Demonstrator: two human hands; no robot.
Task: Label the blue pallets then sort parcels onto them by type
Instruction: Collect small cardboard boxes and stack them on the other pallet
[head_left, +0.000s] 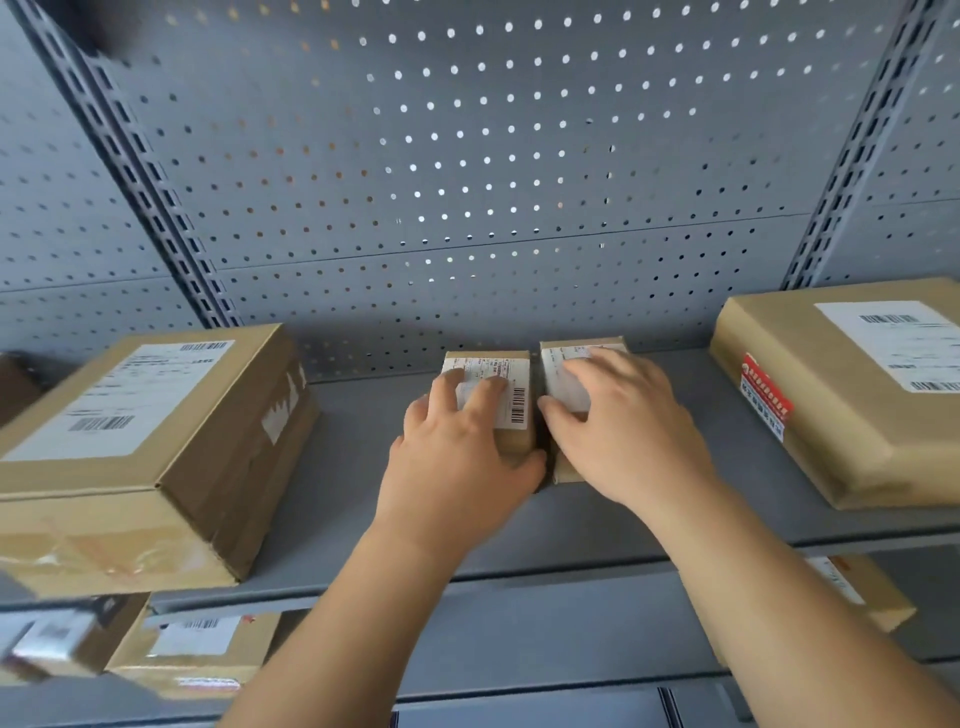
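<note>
Two small cardboard parcels with white shipping labels stand side by side on a grey metal shelf (649, 514). My left hand (457, 457) lies over the left small parcel (506, 379), fingers on its label and thumb at its near right corner. The right small parcel (558, 364) is under my right hand (623, 426), whose fingers spread across its top and thumb presses its left side. Both hands grip their parcels. No blue pallets are in view.
A large cardboard box (150, 447) stands on the shelf at the left and a flat wide box (852, 384) at the right. Behind is a grey perforated back panel (467, 182). More parcels (192, 649) lie on the lower shelf.
</note>
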